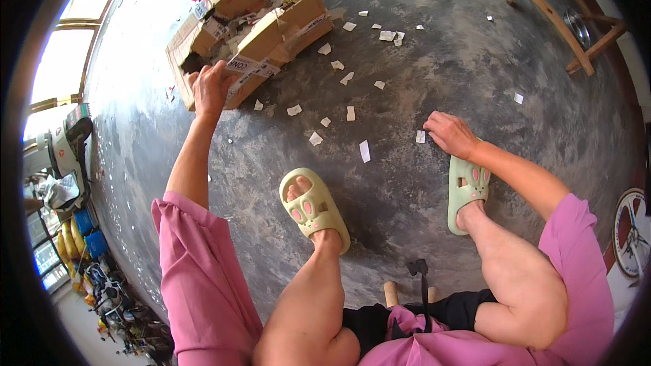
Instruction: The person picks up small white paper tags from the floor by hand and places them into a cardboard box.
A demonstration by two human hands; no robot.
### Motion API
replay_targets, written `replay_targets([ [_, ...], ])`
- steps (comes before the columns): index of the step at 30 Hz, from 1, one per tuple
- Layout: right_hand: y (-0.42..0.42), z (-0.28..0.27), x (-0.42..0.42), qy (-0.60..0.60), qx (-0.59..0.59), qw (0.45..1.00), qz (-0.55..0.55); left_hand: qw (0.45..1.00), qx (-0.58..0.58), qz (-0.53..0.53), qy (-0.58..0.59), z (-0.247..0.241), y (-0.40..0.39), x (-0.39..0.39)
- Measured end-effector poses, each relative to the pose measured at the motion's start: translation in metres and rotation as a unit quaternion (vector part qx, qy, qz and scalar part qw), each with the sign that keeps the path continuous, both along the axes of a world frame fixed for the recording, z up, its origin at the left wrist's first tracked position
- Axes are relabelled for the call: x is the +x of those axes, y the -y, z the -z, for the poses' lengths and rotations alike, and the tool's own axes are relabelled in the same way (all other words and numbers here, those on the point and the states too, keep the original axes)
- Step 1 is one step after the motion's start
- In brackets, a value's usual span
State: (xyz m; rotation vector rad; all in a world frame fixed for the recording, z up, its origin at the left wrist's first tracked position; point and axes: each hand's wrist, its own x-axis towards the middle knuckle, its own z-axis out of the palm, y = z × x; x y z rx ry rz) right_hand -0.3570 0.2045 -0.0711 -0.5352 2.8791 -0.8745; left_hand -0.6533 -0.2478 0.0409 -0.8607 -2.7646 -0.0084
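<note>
My left hand [208, 90] is at the near left corner of a worn cardboard box [264, 40], its fingers bent at the rim; whether they grip it cannot be told. Torn paper and scraps lie inside the box. On the right, my right hand [450, 133] is lowered over the floor above the toe of a green slipper, fingers curled down. A small square paper piece [420, 136] lies just beside its fingertips. More white paper pieces [365, 151] are scattered over the dark floor between the hands and beyond the box.
Green slippers [316, 211] are on my feet. A wooden frame [557, 20] with a metal bowl [577, 28] stands at the upper right. A spoked wheel [630, 234] is at the right edge. At the left are a scooter [66, 157], blue containers [95, 244] and piled clutter [122, 310].
</note>
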Motion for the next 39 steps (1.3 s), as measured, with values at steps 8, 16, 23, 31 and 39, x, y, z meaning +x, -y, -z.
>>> replay_targets([
  [8, 0.000, 0.013, -0.001, 0.072, -0.019, 0.994, 0.074, 0.980, 0.118, -0.077, -0.137, 0.034, -0.073, 0.066],
  [16, -0.128, 0.038, 0.012, -0.035, 0.051, 0.902, 0.426, 0.912, 0.086, 0.166, 0.365, 0.102, -0.137, 0.226],
  [23, -0.203, 0.052, 0.036, 0.028, 0.093, 0.796, 0.597, 0.897, 0.036, 0.170, 0.407, 0.119, -0.152, 0.233],
  [31, -0.256, 0.098, 0.043, 0.076, 0.082, 0.817, 0.566, 0.890, 0.110, 0.148, 0.416, 0.133, -0.147, 0.238],
  [39, -0.230, 0.080, 0.037, 0.010, 0.184, 0.860, 0.477, 0.877, 0.203, 0.128, 0.417, 0.147, -0.136, 0.234],
])
